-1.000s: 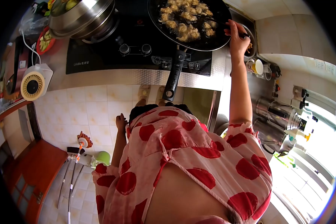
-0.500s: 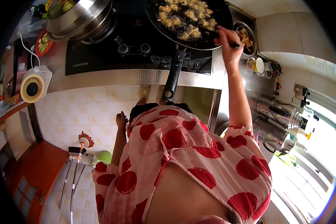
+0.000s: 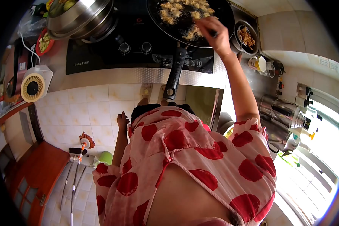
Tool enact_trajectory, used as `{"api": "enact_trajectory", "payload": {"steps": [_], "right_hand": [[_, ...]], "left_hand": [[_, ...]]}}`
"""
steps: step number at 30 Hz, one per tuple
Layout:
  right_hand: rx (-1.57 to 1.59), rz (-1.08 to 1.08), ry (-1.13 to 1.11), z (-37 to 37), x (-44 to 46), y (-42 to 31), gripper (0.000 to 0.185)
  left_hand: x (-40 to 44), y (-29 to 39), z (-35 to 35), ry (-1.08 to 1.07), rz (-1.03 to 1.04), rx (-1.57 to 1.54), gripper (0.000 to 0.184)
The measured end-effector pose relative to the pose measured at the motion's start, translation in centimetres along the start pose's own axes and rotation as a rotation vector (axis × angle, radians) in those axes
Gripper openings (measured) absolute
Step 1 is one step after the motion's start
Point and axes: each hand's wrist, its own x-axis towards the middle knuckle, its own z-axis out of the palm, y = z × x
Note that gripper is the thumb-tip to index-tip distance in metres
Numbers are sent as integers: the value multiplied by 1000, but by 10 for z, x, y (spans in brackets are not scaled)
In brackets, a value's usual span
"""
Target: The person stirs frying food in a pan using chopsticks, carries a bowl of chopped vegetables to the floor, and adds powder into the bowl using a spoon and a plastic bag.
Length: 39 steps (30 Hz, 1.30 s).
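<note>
My right hand (image 3: pixel 215 33) is closed on a dark utensil over the right side of a black frying pan (image 3: pixel 158 23). Only the utensil's dark end shows; the rest is hidden behind the hand. Several golden fried pieces (image 3: pixel 171 12) lie in bubbling oil in the pan. The pan's black handle (image 3: pixel 175 73) points toward my body, and neither hand touches it. My left hand (image 3: pixel 122 120) hangs low beside my body, its fingers loosely curled and too small to make out what they hold, if anything.
A large steel pot (image 3: pixel 79 22) stands on the left of the stove (image 3: pixel 101 62). A bowl with a strainer of fried pieces (image 3: pixel 246 38) is right of the pan, near a cup (image 3: pixel 258 64). A small fan (image 3: pixel 34 86) sits at the left counter edge.
My right hand has moved left and further over the pan with the dark utensil. The strainer bowl at the right is more exposed. My left hand has barely moved.
</note>
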Motion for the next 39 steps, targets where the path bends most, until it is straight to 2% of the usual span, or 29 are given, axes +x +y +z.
{"api": "enact_trajectory", "payload": {"steps": [1,2,3,5,9,13,15,16,18,21,22,23,25,28,33,35,36,37,39], "right_hand": [[89,142,136,0,-1,5,16],[354,365,285,-3,-5,8,17],[398,520,409,-6,-5,13,18],[515,628,554,-15,-9,24,17],[421,635,599,-24,-11,24,18],[311,313,303,-8,6,7,12],[53,64,195,7,16,19,10],[54,64,196,8,17,22,10],[-137,1,167,8,17,28,12],[131,297,399,-2,11,34,11],[164,304,411,-6,11,32,12],[117,281,356,-10,10,30,11],[-12,45,242,-10,15,32,11],[-132,-51,97,0,18,34,13],[-285,-149,51,7,19,47,15],[-83,52,258,3,15,53,18],[242,284,335,0,11,49,18],[380,438,426,-4,10,44,20],[511,569,485,-13,5,49,22]], "left_hand": [[-2,1,-1,1,-16,-9,37],[-4,1,-1,2,-34,-18,37],[-6,0,-2,5,-37,-22,37],[-11,0,-4,0,0,43,37],[-6,-13,-5,1,-33,90,37],[-4,-11,-4,-16,17,88,37],[-4,-5,0,-19,23,68,36],[-3,-2,1,-21,3,19,36],[-4,0,0,-22,-16,-30,35],[-4,1,3,6,-47,-55,35],[-7,1,1,-4,-54,-44,35],[-10,1,0,-15,-59,-31,35],[-10,-5,-2,-17,-45,9,36],[-11,-5,-3,-18,-41,51,36],[-10,-5,-4,-19,-27,-17,36],[-9,-2,-4,-17,-58,-36,36],[-9,-3,-4,-17,-60,-38,36],[-10,-4,-5,-19,-58,-34,36],[-8,-5,-5,-27,-54,-27,36]]}}
